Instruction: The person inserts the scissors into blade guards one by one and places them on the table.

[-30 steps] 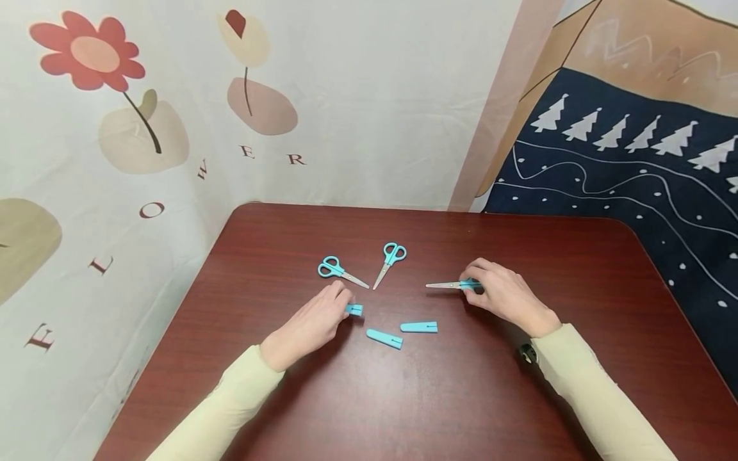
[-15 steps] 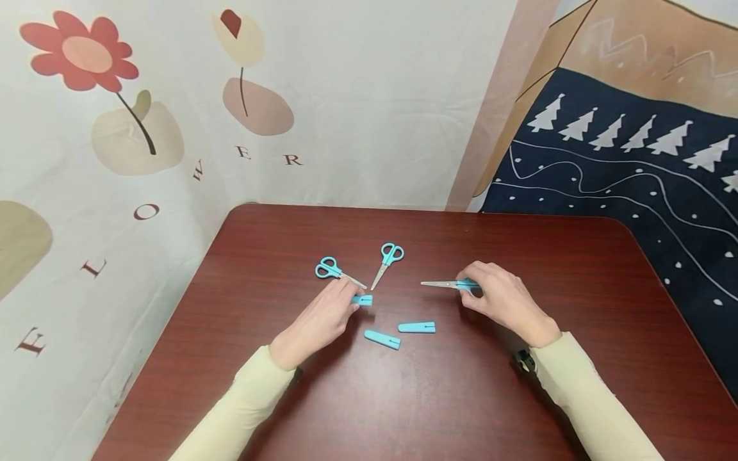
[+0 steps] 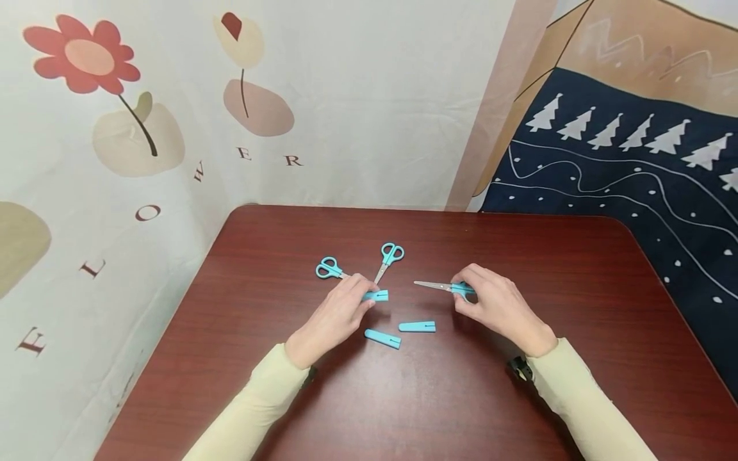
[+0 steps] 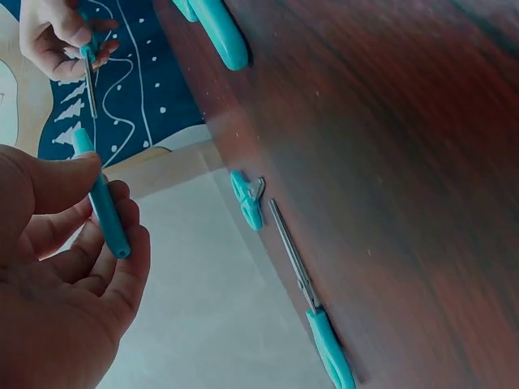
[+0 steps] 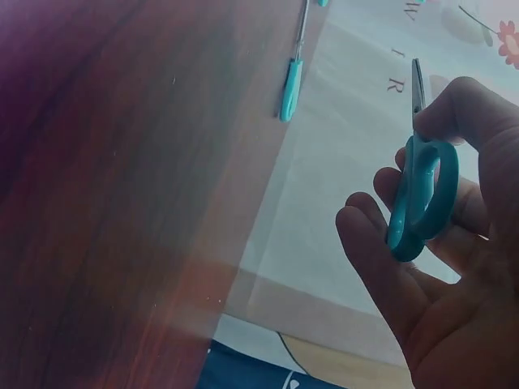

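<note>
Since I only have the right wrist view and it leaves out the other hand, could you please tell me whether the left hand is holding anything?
Observer: Yes, the left hand holds a light-blue cover.
Operator: Thank you. Are there any loose covers on the table?
Observer: Two: one cover and a second cover lie side by side on the table.
Operator: Do the held scissors touch the held cover?
Observer: No, the head view shows a gap between the scissors and that cover.

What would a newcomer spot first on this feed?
Probably the blue scissors in the right grip, opposite the blue blade cover in the left grip, over the table. Then the large red flower at the head view's upper left, and the white trees at upper right.
</note>
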The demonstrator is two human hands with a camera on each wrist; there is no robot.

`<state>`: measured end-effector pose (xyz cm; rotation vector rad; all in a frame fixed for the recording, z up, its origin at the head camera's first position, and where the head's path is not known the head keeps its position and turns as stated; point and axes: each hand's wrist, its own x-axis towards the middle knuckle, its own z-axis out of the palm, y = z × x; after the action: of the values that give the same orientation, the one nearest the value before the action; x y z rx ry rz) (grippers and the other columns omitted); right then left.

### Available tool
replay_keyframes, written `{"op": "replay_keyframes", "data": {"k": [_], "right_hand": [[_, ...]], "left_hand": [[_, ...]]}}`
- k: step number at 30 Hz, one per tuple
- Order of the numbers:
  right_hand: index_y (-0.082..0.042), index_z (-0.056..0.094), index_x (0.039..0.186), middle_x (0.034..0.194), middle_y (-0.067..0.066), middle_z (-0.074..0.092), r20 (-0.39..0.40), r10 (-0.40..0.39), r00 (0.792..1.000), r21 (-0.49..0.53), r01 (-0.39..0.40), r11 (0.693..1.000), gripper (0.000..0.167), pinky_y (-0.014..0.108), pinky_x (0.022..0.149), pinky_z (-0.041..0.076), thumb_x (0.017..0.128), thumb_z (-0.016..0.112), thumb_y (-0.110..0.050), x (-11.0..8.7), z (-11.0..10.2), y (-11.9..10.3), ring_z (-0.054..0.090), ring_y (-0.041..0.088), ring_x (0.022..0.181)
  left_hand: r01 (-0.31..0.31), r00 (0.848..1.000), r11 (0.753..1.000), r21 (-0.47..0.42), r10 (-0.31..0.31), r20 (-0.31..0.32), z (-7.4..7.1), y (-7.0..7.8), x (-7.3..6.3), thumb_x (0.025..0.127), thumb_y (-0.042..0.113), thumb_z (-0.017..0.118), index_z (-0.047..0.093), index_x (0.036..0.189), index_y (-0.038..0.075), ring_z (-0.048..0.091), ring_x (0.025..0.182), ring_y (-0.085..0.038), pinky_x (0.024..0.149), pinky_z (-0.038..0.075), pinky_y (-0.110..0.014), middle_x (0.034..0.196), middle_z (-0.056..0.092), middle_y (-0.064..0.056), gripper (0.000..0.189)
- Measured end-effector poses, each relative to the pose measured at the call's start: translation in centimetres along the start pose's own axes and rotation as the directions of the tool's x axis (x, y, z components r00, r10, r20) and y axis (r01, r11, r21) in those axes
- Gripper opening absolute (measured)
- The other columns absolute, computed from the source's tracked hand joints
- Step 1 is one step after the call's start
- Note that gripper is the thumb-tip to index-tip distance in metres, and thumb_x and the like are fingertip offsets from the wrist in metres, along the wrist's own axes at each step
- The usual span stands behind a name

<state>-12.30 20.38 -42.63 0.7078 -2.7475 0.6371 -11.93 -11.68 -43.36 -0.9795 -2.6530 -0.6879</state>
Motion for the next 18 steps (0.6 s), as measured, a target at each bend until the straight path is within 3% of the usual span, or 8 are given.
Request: {"op": "replay_keyframes", "data": {"k": [4,10,18], "right_hand": [[-0.019,0.066,0.102,0.094,-0.008,0.062,0.006,0.0,1.0,0.026,-0.001,1.0,0.02,0.022,0.062,0.049,0.085,0.074,-0.022,-0.2,0.0,-0.3,0.052,0.005,0.071],[-0.019,0.067,0.102,0.094,-0.009,0.064,0.01,-0.008,1.0,0.058,0.007,0.998,0.021,0.022,0.064,0.052,0.085,0.077,-0.022,-0.3,0.0,-0.8,0.054,0.004,0.072],[-0.019,0.068,0.102,0.094,-0.009,0.064,0.008,-0.035,0.999,0.064,0.035,0.997,0.021,0.022,0.065,0.053,0.084,0.079,-0.021,-0.5,0.1,-1.5,0.054,0.003,0.074]], "left_hand": [[-0.002,1.0,1.0,-0.005,0.002,-0.009,0.3,0.1,0.2,0.091,0.006,0.07,0.063,0.109,0.01,0.056,0.09,-0.016,0.1,0.049,-0.036,0.097,0.061,0.002,0.019],[-0.017,0.999,1.0,0.0,0.017,-0.037,0.5,0.3,0.5,0.09,0.007,0.072,0.064,0.108,0.011,0.056,0.088,-0.016,0.096,0.05,-0.037,0.096,0.061,0.002,0.019],[0.001,1.0,1.0,-0.005,-0.002,-0.027,0.6,0.4,0.5,0.091,0.008,0.071,0.065,0.108,0.011,0.057,0.089,-0.014,0.09,0.051,-0.033,0.096,0.062,0.003,0.019]]}}
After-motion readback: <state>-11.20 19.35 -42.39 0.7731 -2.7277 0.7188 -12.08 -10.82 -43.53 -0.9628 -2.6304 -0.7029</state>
